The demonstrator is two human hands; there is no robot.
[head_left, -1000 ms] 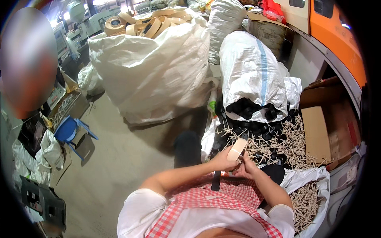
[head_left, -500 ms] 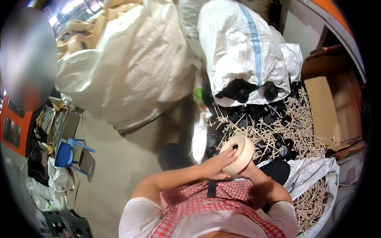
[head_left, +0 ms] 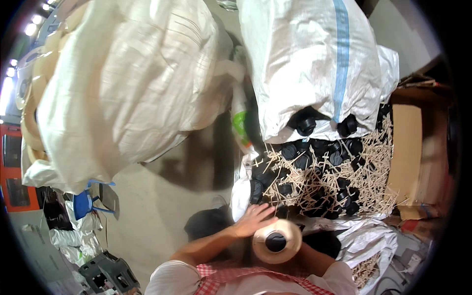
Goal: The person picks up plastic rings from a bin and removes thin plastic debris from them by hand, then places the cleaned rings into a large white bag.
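A cream round ring with a wide rim is held low in front of me, slightly blurred. In its middle shows a black round piece, which looks like a cap. My right hand lies hidden beneath the ring; its forearm runs in behind it and the ring rests in that grip. My left hand is open just beyond the ring's left rim, fingers stretched toward the near edge of a pile. Black round caps and pale thin sticks make up this pile.
A white sack with a blue stripe spills black parts over the pile. Another big white sack bulges at left, cream rings at its side. Cardboard stands at right. A blue chair and grey crates are at far left.
The ring has come down and left, turning so its face points up with black in the middle. My left hand has left it and moved up and left. The view has shifted too.
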